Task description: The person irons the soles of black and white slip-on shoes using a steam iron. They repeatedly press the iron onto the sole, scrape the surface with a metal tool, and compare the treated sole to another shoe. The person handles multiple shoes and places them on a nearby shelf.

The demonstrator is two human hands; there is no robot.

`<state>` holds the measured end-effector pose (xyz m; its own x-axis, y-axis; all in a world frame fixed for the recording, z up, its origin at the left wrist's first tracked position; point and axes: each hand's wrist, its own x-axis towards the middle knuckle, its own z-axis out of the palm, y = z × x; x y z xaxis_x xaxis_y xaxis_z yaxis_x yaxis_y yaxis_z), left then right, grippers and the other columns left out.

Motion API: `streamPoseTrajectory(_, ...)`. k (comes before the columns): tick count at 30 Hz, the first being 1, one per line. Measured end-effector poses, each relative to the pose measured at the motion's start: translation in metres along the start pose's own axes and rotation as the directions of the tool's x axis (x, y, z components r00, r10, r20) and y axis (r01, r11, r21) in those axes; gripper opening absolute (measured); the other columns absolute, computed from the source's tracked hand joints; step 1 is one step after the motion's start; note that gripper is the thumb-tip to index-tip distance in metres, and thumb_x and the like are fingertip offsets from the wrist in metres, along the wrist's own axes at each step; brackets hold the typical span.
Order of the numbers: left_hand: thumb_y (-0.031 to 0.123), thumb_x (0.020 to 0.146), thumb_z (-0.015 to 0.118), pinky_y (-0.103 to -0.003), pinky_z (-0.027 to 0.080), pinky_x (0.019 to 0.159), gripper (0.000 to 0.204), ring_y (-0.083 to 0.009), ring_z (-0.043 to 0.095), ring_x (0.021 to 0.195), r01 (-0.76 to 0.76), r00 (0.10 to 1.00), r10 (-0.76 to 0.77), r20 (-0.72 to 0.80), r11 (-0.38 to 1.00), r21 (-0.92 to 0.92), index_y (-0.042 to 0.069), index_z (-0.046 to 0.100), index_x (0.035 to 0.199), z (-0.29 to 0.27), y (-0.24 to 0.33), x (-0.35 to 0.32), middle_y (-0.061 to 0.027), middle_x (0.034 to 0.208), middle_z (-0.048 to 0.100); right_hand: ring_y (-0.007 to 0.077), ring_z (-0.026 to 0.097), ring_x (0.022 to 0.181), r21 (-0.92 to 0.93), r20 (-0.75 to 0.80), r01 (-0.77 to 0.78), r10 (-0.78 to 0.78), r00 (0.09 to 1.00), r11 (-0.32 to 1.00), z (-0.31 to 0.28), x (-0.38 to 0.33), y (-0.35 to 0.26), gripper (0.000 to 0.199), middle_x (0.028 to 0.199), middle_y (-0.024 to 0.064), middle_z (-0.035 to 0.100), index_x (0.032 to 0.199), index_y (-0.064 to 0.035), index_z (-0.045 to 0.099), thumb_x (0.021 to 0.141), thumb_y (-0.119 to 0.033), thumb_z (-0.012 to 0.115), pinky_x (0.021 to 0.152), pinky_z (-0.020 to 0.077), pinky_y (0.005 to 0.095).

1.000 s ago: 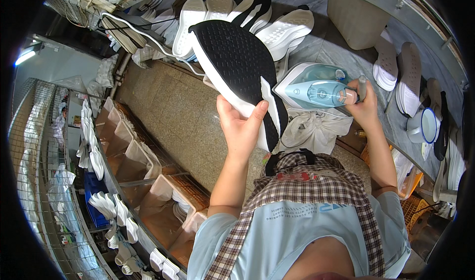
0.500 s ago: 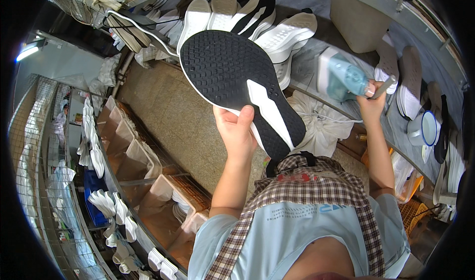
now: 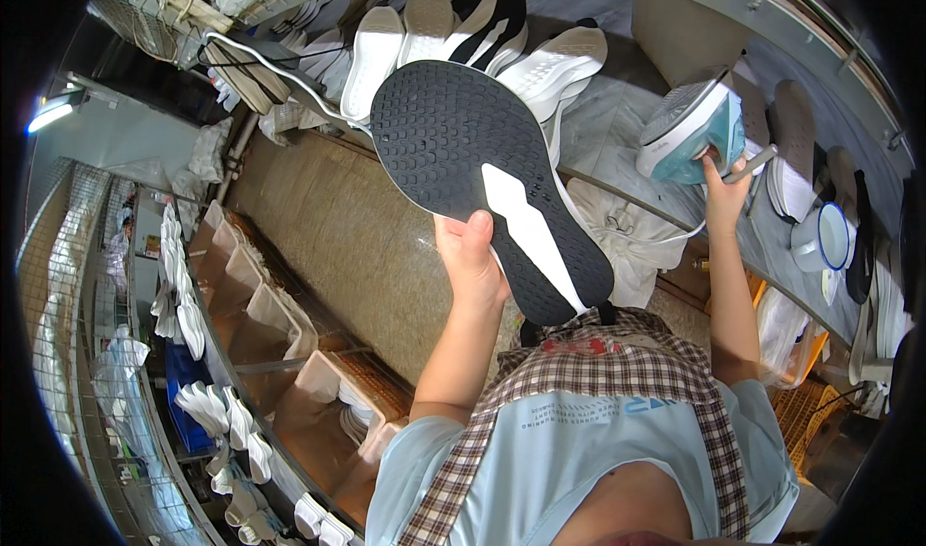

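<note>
My left hand [image 3: 470,255] is closed round the edge of a shoe sole [image 3: 458,126], thumb on top. Its black textured tread faces me, with a white zigzag inlay toward the narrower end. On the right, my right hand [image 3: 725,197] grips a light-blue and white steam iron [image 3: 699,139]. The iron is tilted, and its metal soleplate [image 3: 683,102] partly shows on the upper left. A grey rod [image 3: 754,164] juts out beside the same hand; whether the fingers hold it is unclear. The iron is well apart from the sole.
White soles [image 3: 555,59] stand along the far side of the grey bench [image 3: 617,122]. A white enamel mug [image 3: 808,242] with a blue rim is at the right. A white cable [image 3: 666,240] runs toward my right hand. Lined crates [image 3: 333,377] and a sole rack [image 3: 227,406] lie left.
The iron has turned, so its soleplate now shows, and it is no longer smeared by motion. The sole has shifted slightly right and toward me in my left hand.
</note>
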<state>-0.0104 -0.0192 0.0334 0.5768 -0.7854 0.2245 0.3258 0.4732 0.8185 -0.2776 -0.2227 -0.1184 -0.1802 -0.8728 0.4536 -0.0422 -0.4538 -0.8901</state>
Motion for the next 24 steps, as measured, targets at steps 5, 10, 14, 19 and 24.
streamPoseTrajectory(5, 0.034, 0.075, 0.069, -0.033, 0.048, 0.087, 0.069, -0.0218, 0.056, 0.101, 0.011, 1.000, -0.011, 0.009, 1.000, -0.027, 0.001, 0.037, 0.126, 0.004, -0.001, -0.001, -0.0114, 0.114, 0.052, 0.0115, 0.051, 0.078, -0.399, -0.080, 0.026, -0.063, 0.995, 0.917, -0.016, -0.018, -0.016, 0.028, 0.087, 0.0039, 0.052, 0.103, 0.0008, 0.048, 0.086, -0.014, 0.063, 0.072, 0.0424, 0.0255)
streamPoseTrajectory(10, 0.022, 0.074, 0.074, -0.034, 0.046, 0.090, 0.069, -0.0214, 0.055, 0.104, 0.040, 0.997, -0.028, 0.078, 0.988, -0.152, 0.000, 0.035, 0.126, 0.002, -0.001, -0.002, -0.0115, 0.116, 0.052, 0.0099, 0.041, 0.068, -0.001, 0.012, -0.017, 0.017, 1.000, 1.000, -0.022, -0.056, -0.082, 0.012, 0.086, 0.0028, 0.044, 0.089, -0.0041, 0.043, 0.092, -0.014, 0.049, 0.060, 0.0373, 0.0259)
streamPoseTrajectory(14, 0.019, 0.075, 0.072, -0.035, 0.045, 0.092, 0.068, -0.0222, 0.054, 0.106, 0.064, 0.993, -0.051, 0.108, 0.991, -0.121, -0.001, 0.034, 0.127, 0.007, -0.004, -0.006, -0.0126, 0.118, 0.051, 0.0127, 0.042, 0.067, 0.232, 0.443, -0.024, -0.084, 0.893, 0.972, 0.009, -0.078, -0.158, 0.016, 0.086, 0.0065, 0.046, 0.091, -0.0038, 0.043, 0.088, -0.011, 0.056, 0.058, 0.0360, 0.0257)
streamPoseTrajectory(19, 0.016, 0.075, 0.072, -0.035, 0.043, 0.094, 0.068, -0.0227, 0.054, 0.107, 0.033, 0.997, -0.026, 0.068, 0.995, -0.095, -0.001, 0.033, 0.129, 0.011, -0.001, -0.014, -0.0128, 0.120, 0.051, 0.0207, 0.053, 0.063, 0.068, 0.638, 0.248, -0.233, 0.734, 0.966, 0.043, -0.073, -0.224, 0.026, 0.078, 0.0109, 0.053, 0.084, -0.0014, 0.051, 0.076, -0.013, 0.073, 0.054, 0.0422, 0.0289)
streamPoseTrajectory(24, 0.014, 0.074, 0.073, -0.036, 0.044, 0.093, 0.067, -0.0231, 0.054, 0.106, -0.016, 0.995, 0.030, 0.099, 0.990, -0.140, -0.001, 0.034, 0.127, 0.011, 0.006, -0.019, -0.0126, 0.118, 0.052, 0.0243, 0.055, 0.061, 0.014, 0.636, 0.334, -0.266, 0.725, 0.943, 0.063, -0.073, -0.239, 0.024, 0.076, 0.0107, 0.054, 0.083, -0.0019, 0.052, 0.076, -0.014, 0.071, 0.053, 0.0440, 0.0317)
